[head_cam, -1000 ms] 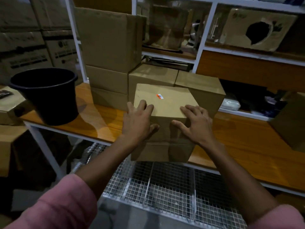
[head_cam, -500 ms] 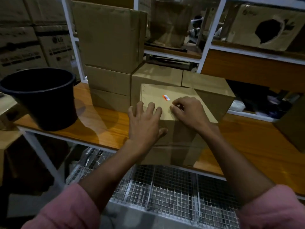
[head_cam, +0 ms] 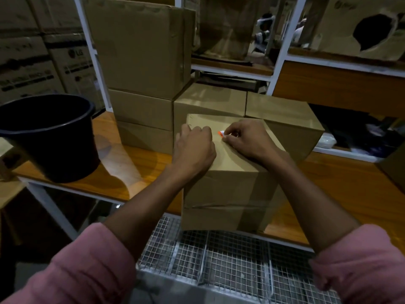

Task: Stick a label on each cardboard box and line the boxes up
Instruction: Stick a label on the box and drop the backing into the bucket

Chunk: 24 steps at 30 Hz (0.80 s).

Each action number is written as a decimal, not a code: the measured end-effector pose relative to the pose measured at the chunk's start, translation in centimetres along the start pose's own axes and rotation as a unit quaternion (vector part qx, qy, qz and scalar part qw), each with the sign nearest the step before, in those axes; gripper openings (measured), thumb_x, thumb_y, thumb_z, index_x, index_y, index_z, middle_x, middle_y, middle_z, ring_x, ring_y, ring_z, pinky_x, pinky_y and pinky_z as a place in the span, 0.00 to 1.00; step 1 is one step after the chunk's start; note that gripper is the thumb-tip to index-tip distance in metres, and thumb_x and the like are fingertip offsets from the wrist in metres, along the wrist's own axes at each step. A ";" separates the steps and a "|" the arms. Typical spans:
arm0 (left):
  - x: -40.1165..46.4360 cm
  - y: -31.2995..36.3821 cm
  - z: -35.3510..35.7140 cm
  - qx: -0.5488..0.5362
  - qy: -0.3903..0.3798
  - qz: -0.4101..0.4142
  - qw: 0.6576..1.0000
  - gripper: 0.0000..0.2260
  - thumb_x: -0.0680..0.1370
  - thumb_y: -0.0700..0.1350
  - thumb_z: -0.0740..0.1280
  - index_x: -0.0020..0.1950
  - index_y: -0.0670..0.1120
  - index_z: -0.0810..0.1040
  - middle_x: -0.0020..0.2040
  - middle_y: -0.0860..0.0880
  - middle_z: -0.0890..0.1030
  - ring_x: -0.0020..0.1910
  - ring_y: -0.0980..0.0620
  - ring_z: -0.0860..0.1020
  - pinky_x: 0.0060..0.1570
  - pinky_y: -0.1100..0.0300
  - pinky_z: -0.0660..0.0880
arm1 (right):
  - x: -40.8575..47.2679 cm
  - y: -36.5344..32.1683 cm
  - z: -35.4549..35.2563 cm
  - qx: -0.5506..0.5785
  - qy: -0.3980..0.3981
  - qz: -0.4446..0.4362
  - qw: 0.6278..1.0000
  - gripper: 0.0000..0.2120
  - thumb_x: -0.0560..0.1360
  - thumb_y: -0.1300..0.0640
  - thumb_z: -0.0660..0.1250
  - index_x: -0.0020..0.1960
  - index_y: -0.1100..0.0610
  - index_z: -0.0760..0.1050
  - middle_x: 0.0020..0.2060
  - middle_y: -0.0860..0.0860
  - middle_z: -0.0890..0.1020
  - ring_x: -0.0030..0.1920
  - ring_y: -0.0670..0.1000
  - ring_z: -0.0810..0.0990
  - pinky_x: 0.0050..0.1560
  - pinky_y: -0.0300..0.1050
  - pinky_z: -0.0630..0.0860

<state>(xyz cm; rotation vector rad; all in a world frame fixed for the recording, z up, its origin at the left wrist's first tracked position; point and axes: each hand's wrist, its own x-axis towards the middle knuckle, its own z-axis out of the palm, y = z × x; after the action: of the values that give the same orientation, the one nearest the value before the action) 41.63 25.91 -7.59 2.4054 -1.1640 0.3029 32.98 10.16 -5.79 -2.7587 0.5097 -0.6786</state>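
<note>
A cardboard box stands at the front edge of the wooden shelf top, slightly overhanging it. On its top face lies a small orange and white label. My right hand pinches the label's right end with thumb and fingertips. My left hand rests on the box top just left of the label, fingers curled under; nothing shows in it. Two more boxes stand side by side directly behind, touching the front one.
A black bucket stands at the left on the wood. A stack of three cardboard boxes rises behind, left of centre. A wire mesh shelf lies below. White rack posts and more cartons fill the back.
My right hand slid from the box's front right corner up to the label and now pinches it. My left hand moved up the box top and its fingers curled in.
</note>
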 end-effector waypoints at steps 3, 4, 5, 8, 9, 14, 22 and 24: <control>-0.2 -0.1 0.2 -0.001 0.009 -0.002 1.000 0.11 0.81 0.47 0.58 0.58 0.47 0.77 0.54 0.46 0.80 0.58 0.44 0.70 0.57 0.45 0.72 | 0.4 0.1 -0.2 -0.005 -0.011 -0.014 1.000 0.10 0.77 0.50 0.72 0.55 0.53 0.85 0.48 0.48 0.84 0.44 0.43 0.76 0.41 0.36 0.68; -0.2 -0.1 0.2 0.000 0.010 -0.002 1.000 0.11 0.81 0.48 0.58 0.58 0.47 0.77 0.54 0.46 0.80 0.58 0.44 0.70 0.57 0.45 0.72 | 0.6 0.1 -0.2 -0.008 -0.016 -0.019 1.000 0.10 0.77 0.50 0.72 0.55 0.53 0.85 0.48 0.48 0.84 0.44 0.42 0.76 0.40 0.34 0.67; -0.2 -0.2 0.3 0.001 0.011 -0.001 1.000 0.11 0.81 0.48 0.58 0.58 0.48 0.76 0.55 0.46 0.80 0.58 0.44 0.70 0.57 0.45 0.72 | 0.8 0.1 -0.2 -0.010 -0.021 -0.024 0.999 0.10 0.78 0.51 0.72 0.55 0.53 0.85 0.48 0.48 0.83 0.45 0.42 0.76 0.40 0.33 0.66; -0.2 -0.1 0.2 0.009 0.014 0.003 1.000 0.11 0.81 0.48 0.58 0.59 0.48 0.76 0.55 0.46 0.79 0.58 0.43 0.70 0.58 0.45 0.72 | 0.9 0.0 -0.3 -0.026 -0.025 -0.040 0.999 0.09 0.78 0.52 0.71 0.55 0.54 0.84 0.45 0.45 0.79 0.46 0.43 0.75 0.40 0.32 0.65; -0.2 -0.1 0.2 0.011 0.014 0.006 1.000 0.11 0.81 0.49 0.58 0.60 0.48 0.75 0.56 0.46 0.79 0.59 0.43 0.70 0.58 0.45 0.72 | 0.9 0.0 -0.3 -0.036 -0.023 -0.050 0.998 0.09 0.79 0.52 0.70 0.55 0.54 0.84 0.44 0.45 0.77 0.46 0.44 0.75 0.41 0.34 0.66; -0.2 -0.2 0.4 0.012 0.021 0.012 1.000 0.12 0.81 0.49 0.58 0.61 0.47 0.75 0.57 0.45 0.78 0.59 0.43 0.70 0.58 0.45 0.72 | 0.8 0.1 0.4 -0.068 -0.016 -0.071 0.995 0.09 0.80 0.52 0.67 0.53 0.55 0.82 0.44 0.46 0.76 0.46 0.46 0.74 0.46 0.42 0.68; -0.1 -0.1 0.3 0.020 0.019 0.021 0.999 0.13 0.82 0.48 0.58 0.64 0.47 0.74 0.65 0.45 0.74 0.61 0.43 0.69 0.60 0.46 0.71 | 1.3 -0.1 -0.5 0.021 -0.001 -0.017 1.000 0.07 0.81 0.57 0.65 0.49 0.57 0.81 0.44 0.47 0.79 0.44 0.47 0.77 0.45 0.44 0.73; -0.1 -0.1 0.3 0.021 0.016 0.023 0.999 0.13 0.82 0.48 0.57 0.65 0.47 0.73 0.65 0.46 0.75 0.62 0.44 0.69 0.60 0.46 0.71 | 1.5 0.1 -0.6 0.034 0.006 -0.005 0.999 0.08 0.81 0.57 0.64 0.49 0.57 0.81 0.43 0.47 0.80 0.42 0.44 0.76 0.44 0.42 0.71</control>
<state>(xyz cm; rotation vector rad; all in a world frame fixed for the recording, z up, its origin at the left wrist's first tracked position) 41.69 25.91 -7.92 2.4033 -1.2130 0.3824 33.93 9.43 -4.73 -2.6969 0.4652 -0.7012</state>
